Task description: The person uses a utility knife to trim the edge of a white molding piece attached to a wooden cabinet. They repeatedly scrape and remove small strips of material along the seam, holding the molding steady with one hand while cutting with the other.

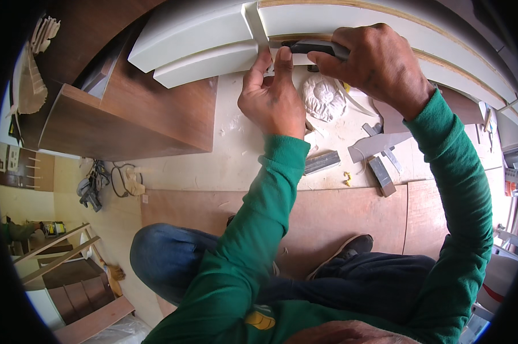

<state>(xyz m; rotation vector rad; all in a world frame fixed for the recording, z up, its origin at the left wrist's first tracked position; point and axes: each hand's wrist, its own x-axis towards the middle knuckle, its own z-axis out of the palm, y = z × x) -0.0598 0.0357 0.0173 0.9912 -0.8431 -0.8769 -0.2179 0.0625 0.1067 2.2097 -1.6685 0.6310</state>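
My right hand (379, 63) is wrapped round a utility knife (313, 48) with a black and grey handle. The knife points left along the plywood edge of a white panel (322, 23); its blade cannot be made out. My left hand (273, 103) is raised at the panels' lower edge. Its thumb is against the knife's front end, and its index finger touches the white upright (255, 26) between panels. Its other fingers are curled, and whatever they pinch is hidden. Further left are white drawer-like fronts (190, 43).
A brown wooden cabinet (138, 114) stands at left. Below my hands lie a white cloth bundle (324, 98), a metal-grey block (322, 163), another block (381, 176) and scraps. A corded power tool (91, 186) lies on the floor at left. Another person's arm (21, 231) shows at far left.
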